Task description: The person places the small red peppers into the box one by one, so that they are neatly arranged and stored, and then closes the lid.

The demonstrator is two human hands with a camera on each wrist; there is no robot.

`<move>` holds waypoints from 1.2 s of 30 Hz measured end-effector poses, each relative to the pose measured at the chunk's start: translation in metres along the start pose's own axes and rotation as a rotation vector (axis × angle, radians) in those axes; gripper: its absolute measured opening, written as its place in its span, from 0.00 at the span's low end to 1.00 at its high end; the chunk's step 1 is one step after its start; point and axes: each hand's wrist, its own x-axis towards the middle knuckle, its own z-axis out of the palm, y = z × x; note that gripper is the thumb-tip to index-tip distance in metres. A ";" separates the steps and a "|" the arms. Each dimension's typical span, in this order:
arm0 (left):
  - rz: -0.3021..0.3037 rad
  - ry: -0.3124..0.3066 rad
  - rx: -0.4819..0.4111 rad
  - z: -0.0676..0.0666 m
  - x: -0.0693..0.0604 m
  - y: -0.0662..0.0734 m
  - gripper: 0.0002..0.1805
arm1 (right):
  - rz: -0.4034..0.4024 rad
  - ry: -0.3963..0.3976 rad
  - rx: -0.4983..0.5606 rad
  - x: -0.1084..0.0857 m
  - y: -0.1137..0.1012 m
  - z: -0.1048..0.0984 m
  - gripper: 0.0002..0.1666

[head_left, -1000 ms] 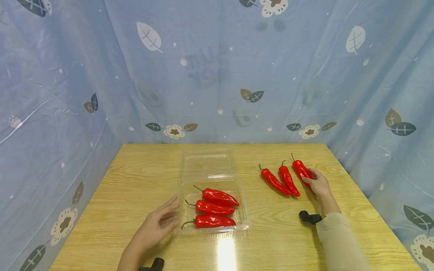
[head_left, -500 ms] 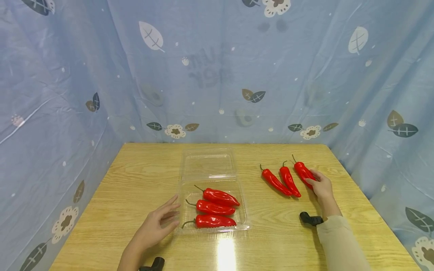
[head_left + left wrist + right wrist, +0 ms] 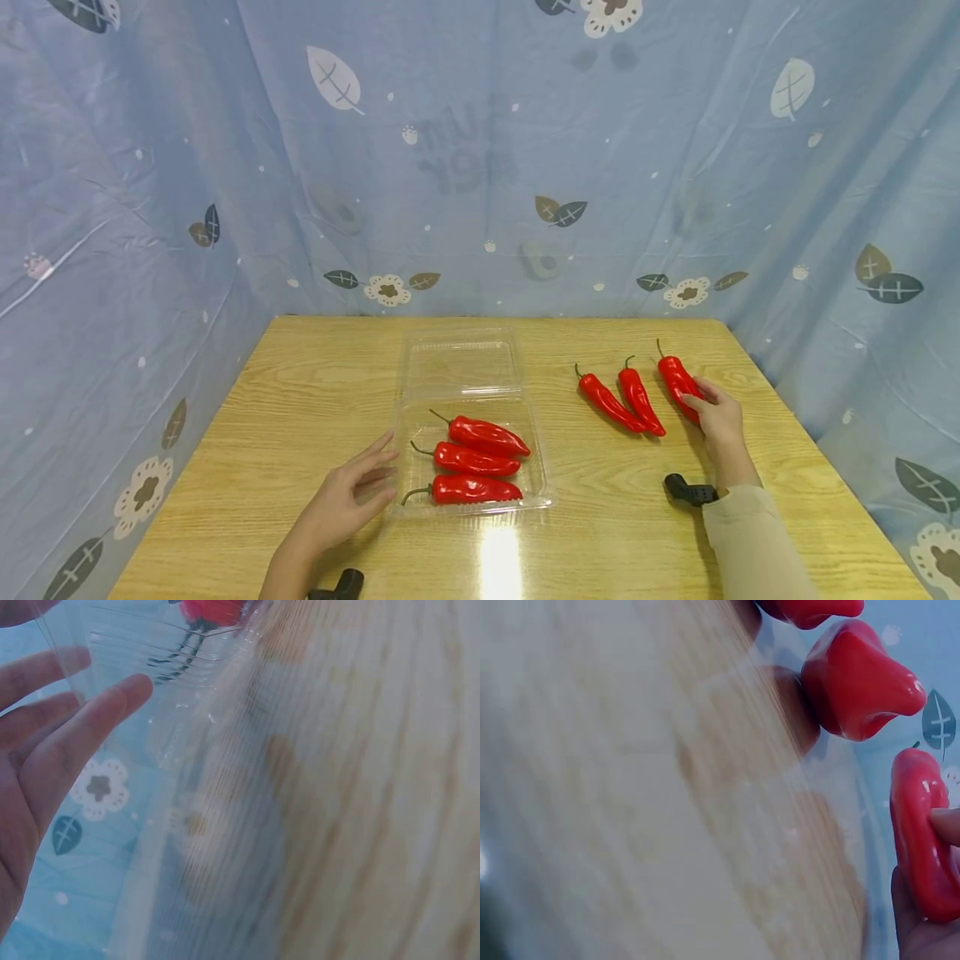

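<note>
one pepper (image 3: pixel 676 379) in snug right-hand grip (image 3: pixel 723 418)

A person's bare left hand (image 3: pixel 347 500) extends from an uncovered forearm (image 3: pixel 291 560), with a rounded black wrist device (image 3: pixel 347 583) partly cropped below, while the bare right hand (image 3: pixel 720 417) emerges from a plain, pale beige long sleeve (image 3: pixel 757 542) beside a small, black, elbow-shaped wrist camera (image 3: pixel 678 485).

Blue leaf-patterned curtains (image 3: pixel 465 75) line the back and side edges of the wooden bench (image 3: pixel 330 375); white glare (image 3: pixel 500 562) marks its top.
</note>
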 end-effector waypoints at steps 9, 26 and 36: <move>-0.007 -0.002 -0.002 0.000 0.000 0.000 0.27 | -0.036 -0.018 -0.007 -0.013 -0.016 -0.004 0.38; -0.010 0.002 0.002 0.002 -0.001 -0.001 0.27 | -0.261 -0.049 -0.083 -0.055 -0.043 0.004 0.36; 0.002 -0.005 -0.015 0.000 0.000 0.000 0.28 | -0.437 -0.167 -0.040 -0.087 -0.051 0.029 0.34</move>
